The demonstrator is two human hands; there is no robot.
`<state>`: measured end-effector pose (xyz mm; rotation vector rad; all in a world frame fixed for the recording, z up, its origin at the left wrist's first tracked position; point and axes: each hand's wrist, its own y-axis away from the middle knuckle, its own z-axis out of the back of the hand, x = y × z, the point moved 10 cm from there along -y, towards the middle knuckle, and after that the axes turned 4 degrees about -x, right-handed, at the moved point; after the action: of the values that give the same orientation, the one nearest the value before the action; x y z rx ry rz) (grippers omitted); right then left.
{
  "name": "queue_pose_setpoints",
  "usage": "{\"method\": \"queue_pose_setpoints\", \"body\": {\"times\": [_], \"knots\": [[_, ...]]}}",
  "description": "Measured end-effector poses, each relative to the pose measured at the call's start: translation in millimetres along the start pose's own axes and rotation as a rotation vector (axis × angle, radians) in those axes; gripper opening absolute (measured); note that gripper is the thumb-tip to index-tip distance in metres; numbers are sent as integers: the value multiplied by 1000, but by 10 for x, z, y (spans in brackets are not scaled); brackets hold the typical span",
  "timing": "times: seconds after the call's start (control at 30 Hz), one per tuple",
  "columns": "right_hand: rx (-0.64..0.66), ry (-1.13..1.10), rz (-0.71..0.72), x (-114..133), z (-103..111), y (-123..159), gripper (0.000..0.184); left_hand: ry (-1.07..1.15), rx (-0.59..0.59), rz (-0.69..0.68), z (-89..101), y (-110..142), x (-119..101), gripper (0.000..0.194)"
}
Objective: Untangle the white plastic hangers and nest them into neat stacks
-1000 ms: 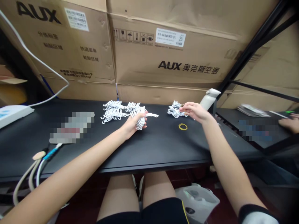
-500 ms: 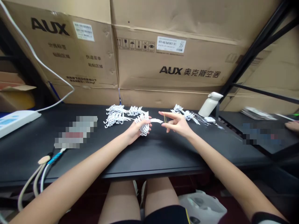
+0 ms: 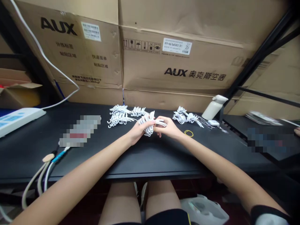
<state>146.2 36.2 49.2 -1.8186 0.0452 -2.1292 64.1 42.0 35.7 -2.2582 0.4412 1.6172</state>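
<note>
A bundle of white hooks (image 3: 148, 125) is gripped by my left hand (image 3: 137, 132), curved ends toward me and thin straight ends pointing right. At those straight ends, my right hand (image 3: 167, 126) is closed, its thumb and fingertips pinching a thin yellowish rubber band (image 3: 155, 124) around the stems. Most of that band is hidden by the fingers. Another yellow rubber band (image 3: 188, 133) lies on the black table near my right wrist. Behind my left hand lie several bundles of similar white hooks (image 3: 118, 119).
More white hook bundles (image 3: 181, 118) lie at the back right, near a white bottle (image 3: 213, 107) and a small white case (image 3: 212, 122). On the left are a power strip (image 3: 21, 120), a blurred-out device (image 3: 81, 129) and cables (image 3: 35, 178). Cardboard boxes (image 3: 145, 78) stand behind the table.
My right hand has moved left onto the hooks' straight ends, bringing the rubber band that was stretched between its fingers. The other rubber band on the table has come into sight.
</note>
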Motion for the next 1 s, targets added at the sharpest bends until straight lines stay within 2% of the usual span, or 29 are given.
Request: {"method": "queue_pose_setpoints", "body": {"times": [0.17,0.23,0.47,0.57,0.87,1.0], "knots": [[-83,-38,-47,-79,92,66,22,-262,8,-62,18,2,-49,31],[-94,-8,-50,-102,117,95,22,-300,29,-54,14,5,-29,31],[-41,16,-52,-112,97,126,23,-112,97,188,-51,19,222,47],[-26,-8,-67,-143,93,132,26,-53,111,210,-69,14,250,46],[-75,-6,-34,-189,164,132,28,-73,82,228,-8,14,267,44],[-74,6,-9,-184,177,127,29,-32,93,287,-18,26,267,41]]}}
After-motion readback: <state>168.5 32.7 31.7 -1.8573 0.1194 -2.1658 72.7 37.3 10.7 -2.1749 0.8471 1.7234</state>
